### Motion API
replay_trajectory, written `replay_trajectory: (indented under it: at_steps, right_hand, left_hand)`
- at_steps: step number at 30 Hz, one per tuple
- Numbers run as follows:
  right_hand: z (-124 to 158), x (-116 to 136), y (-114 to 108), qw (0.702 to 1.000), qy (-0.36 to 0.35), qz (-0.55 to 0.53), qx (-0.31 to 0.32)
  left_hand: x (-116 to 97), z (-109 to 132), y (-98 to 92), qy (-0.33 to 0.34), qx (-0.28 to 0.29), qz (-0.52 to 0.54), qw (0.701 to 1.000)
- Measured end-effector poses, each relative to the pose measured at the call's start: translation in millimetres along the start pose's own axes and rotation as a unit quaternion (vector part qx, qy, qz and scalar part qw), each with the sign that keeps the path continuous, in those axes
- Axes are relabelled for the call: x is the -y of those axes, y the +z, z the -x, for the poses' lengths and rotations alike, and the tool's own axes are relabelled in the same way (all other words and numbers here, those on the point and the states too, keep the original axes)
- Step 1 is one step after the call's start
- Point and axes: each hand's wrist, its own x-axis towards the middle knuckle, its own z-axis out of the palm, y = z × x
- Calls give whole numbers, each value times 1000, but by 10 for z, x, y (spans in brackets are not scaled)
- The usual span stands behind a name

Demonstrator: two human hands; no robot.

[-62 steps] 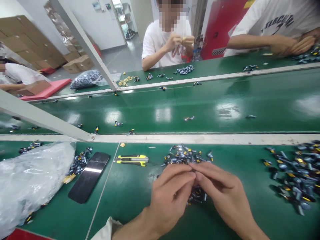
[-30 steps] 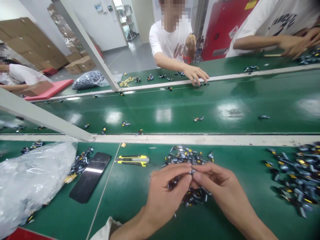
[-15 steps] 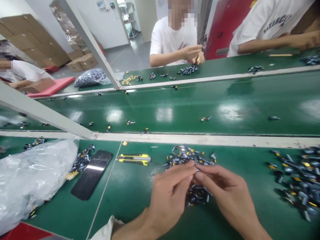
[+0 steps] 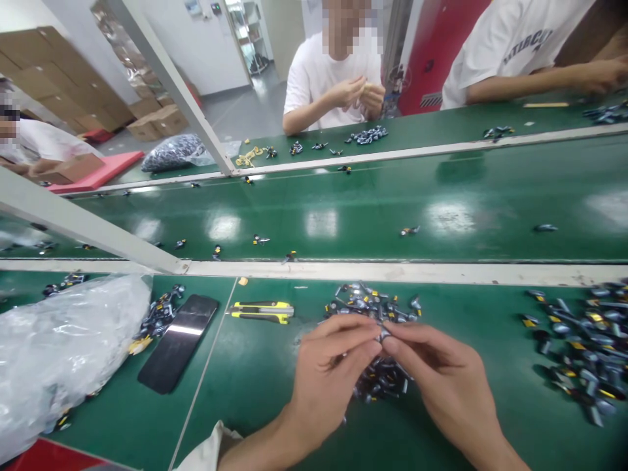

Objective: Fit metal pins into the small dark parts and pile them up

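Observation:
Pinched between the fingertips of both hands is a small grey metal part, mostly covered by the fingers. My left hand holds it from the left with thumb and forefinger. From the right, my right hand grips the same part, its fingertips meeting those of the left. Beneath and behind the hands lies a pile of small dark metal parts with yellow bits, partly hidden by the fingers. The exact kind of these parts is too small to make out.
A yellow utility knife and a black phone lie to the left, beside a clear plastic bag. Another heap of parts is at right. Beyond the white rail, scattered parts lie on a green belt. People sit opposite.
My fingertips have shifted slightly, and more of the small part shows between them. Parts on the belt have moved a little to the right. The person opposite has moved their hands left.

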Motion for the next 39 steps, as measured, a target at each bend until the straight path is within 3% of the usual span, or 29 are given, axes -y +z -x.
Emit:
replay_trajectory:
  at_steps: [4, 11, 16, 21, 24, 31, 34, 36, 39]
  right_hand:
    - [14, -2, 7, 1000, 3, 0, 3]
    - [53, 41, 32, 1000, -25, 5, 0]
    - [59, 22, 6, 996, -85, 23, 0]
    - [104, -48, -18, 978, -187, 94, -13]
    - [138, -75, -14, 975, -200, 98, -11]
    - [98, -71, 15, 993, -112, 45, -19]
    - [31, -48, -15, 998, 11, -56, 39]
    - [-4, -59, -47, 983, 88, -134, 93]
    - [-23, -103, -84, 954, 149, -217, 142]
  left_hand:
    - [29, 28, 26, -6, -25, 65, 998]
    - [38, 62, 61, 69, -54, 27, 996]
    - [7, 61, 60, 144, -54, 13, 988]
    - [15, 78, 28, 214, -40, -32, 976]
    - [40, 105, 35, 228, -42, -38, 972]
    - [55, 99, 82, 166, -59, -36, 984]
    - [46, 62, 32, 182, -25, -46, 982]
    - [45, 49, -5, 206, 3, -51, 977]
    - [61, 51, -26, 222, 29, -38, 974]
